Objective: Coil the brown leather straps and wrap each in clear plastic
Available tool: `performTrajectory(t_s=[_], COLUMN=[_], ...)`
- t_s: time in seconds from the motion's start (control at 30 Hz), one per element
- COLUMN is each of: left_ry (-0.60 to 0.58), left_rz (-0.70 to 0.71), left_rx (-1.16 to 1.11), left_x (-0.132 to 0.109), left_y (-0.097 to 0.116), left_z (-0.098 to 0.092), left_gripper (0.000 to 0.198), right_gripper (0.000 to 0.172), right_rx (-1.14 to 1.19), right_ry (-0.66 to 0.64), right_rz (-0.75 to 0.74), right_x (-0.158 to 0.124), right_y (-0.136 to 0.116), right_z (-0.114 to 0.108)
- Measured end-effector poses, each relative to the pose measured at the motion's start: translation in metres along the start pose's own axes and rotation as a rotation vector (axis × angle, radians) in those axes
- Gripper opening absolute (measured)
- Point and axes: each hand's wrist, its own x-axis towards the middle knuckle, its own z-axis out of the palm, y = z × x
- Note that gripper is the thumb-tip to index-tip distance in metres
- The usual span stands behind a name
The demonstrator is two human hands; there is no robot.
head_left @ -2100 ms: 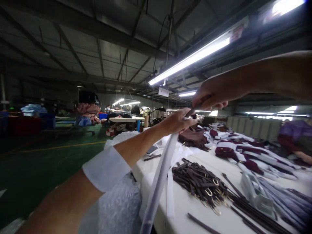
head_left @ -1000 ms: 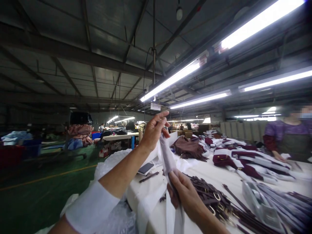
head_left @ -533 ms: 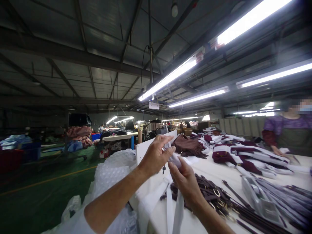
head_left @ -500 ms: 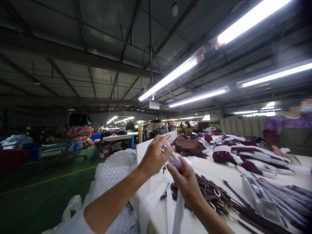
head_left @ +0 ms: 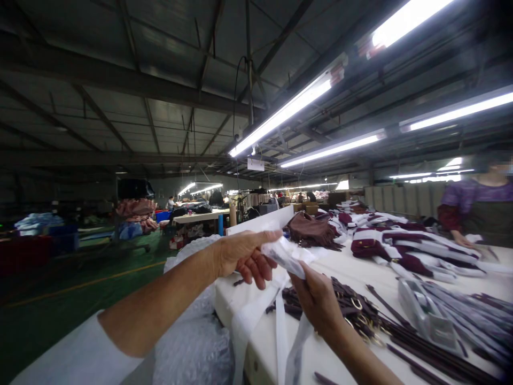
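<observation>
A small bundle in thin whitish wrapping [head_left: 284, 258] is held up over the near left part of the white table [head_left: 228, 299]. At its far left end, my left hand [head_left: 250, 262] has its thumb laid along the top and its fingers curled below. My right hand [head_left: 320, 302] pinches the lower right end between thumb and fingers. What is inside the wrapping cannot be made out. Below my hands, white strips [head_left: 281, 331] hang down over the table. Close to my right hand lies a heap of dark brown straps [head_left: 348, 299] with gold-coloured buckles.
A clear tape dispenser [head_left: 427, 315] stands among straps on the right. Behind it are maroon and white wrapped pieces [head_left: 368, 243]. A brown fringed bag [head_left: 306, 230] lies further back. Bubble wrap [head_left: 192, 342] bulges at the table's left. A co-worker [head_left: 476, 208] stands at the far right.
My left hand has turned, its thumb now stretched over the wrapping and its fingers curled beneath. My right hand has moved slightly right and down. The camera view has shifted a little.
</observation>
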Motion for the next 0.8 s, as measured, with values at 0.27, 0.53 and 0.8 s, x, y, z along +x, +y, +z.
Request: performTrajectory(t_s=[0.27, 0.53, 0.8], left_ry=[-0.047, -0.234, -0.332], left_rz=[-0.014, 0.131, 0.146], left_rx=[-0.153, -0.380, -0.520], left_x=[-0.006, -0.018, -0.023], left_y=[-0.049, -0.082, -0.089], left_z=[0.029, 0.038, 0.046], left_gripper=[0.029, 0.020, 0.027], right_gripper=[0.035, 0.031, 0.030], right_rx=[-0.470, -0.453, -0.135], right_ry=[-0.062, -0.074, -0.090], right_rz=[-0.370, -0.463, -0.191], right_x=[-0.012, -0.035, -0.047], right_y=[0.005, 0.014, 0.026], right_z=[-0.008, -0.016, -0.008])
